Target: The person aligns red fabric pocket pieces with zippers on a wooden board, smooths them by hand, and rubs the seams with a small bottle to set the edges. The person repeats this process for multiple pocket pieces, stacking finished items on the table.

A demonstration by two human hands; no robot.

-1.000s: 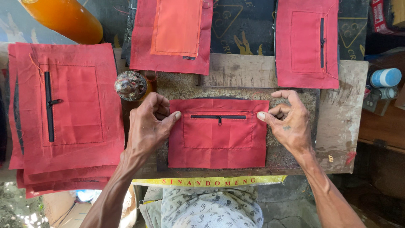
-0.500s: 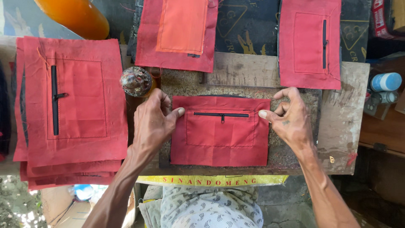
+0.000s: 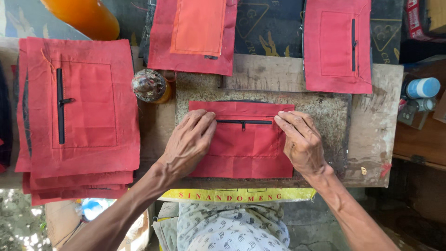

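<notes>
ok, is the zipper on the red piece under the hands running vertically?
No, the black zipper runs horizontally across the red piece, between the left hand and right hand.

One head-worn camera looks straight down, close above the wooden worktable [image 3: 371, 139].

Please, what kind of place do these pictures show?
Probably a small sewing or bag-making workshop. A stack of red zippered fabric panels lies beside a worn wooden workbench, and both hands press another red panel flat on it.
</notes>
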